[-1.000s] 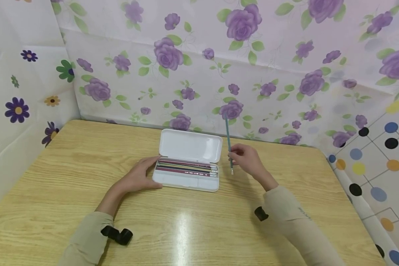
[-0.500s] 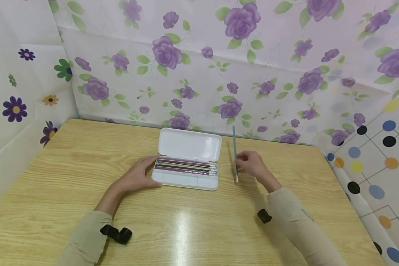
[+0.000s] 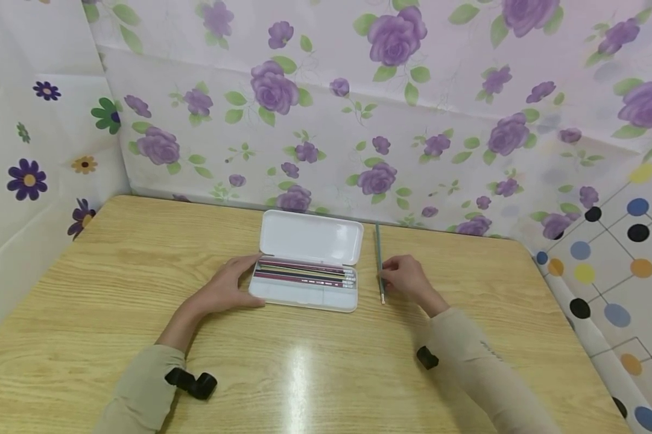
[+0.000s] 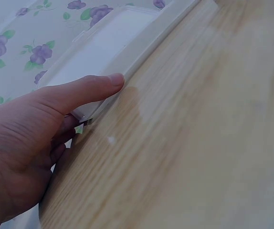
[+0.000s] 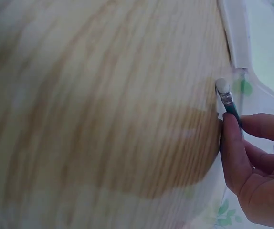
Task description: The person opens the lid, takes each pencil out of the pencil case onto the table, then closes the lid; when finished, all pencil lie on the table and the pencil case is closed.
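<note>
A white pencil case lies on the table with its lid folded back. Several dark red, black and yellow pencils with white eraser ends lie side by side in it. My left hand grips the left end of the case, thumb along the front edge and fingers at the back corner. To the right of the case, my right hand pinches a teal pencil low down, between thumb and fingers. The right wrist view shows the white eraser and metal band sticking out past the fingertips, close over the table.
The wooden table ends at the back against a flower-printed sheet. More patterned sheets stand at the left and right sides. Both sleeves have a black device strapped near the wrist.
My right hand has come down toward the table, lowering the teal pencil beside the case; its far tip no longer rises in front of the sheet. My left hand stays on the case.
</note>
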Demonstrator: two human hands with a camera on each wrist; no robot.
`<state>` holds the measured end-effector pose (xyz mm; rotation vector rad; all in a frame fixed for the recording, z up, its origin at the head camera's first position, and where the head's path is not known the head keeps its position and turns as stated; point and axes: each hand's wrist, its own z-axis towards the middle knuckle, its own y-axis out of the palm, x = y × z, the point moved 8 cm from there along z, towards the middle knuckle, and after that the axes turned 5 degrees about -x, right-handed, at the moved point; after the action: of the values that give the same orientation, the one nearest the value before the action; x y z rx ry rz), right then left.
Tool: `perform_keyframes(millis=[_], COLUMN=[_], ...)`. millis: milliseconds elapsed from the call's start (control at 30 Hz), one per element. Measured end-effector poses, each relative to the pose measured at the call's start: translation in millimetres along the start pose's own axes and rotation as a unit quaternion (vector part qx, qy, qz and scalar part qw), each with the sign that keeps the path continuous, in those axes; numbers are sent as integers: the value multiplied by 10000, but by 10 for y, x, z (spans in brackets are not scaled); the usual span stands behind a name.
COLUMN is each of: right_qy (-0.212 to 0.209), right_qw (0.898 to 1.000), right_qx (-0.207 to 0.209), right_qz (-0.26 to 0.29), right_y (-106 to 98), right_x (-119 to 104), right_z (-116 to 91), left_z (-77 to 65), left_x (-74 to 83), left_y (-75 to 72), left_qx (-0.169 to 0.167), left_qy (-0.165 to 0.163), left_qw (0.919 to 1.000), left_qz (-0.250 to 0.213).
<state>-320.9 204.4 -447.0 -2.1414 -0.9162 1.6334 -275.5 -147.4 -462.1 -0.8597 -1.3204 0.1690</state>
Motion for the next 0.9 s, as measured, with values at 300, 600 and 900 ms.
perform_keyframes(millis=[300, 600, 900], right_qy=[-53, 47, -301], right_qw=[9991, 9984, 9978], right_qx=[289, 228, 237], right_qz=[-296, -511, -545], right_y=[30, 35, -26], right_x=[-54, -83, -132], right_z=[11, 3, -66], left_z=[1, -7, -8], left_x=[-10, -3, 16], left_y=[5, -3, -1], left_qx=[13, 12, 8], left_qy=[0, -9, 27], left_qw=[10000, 10000, 10000], left_qz=[-23, -27, -13])
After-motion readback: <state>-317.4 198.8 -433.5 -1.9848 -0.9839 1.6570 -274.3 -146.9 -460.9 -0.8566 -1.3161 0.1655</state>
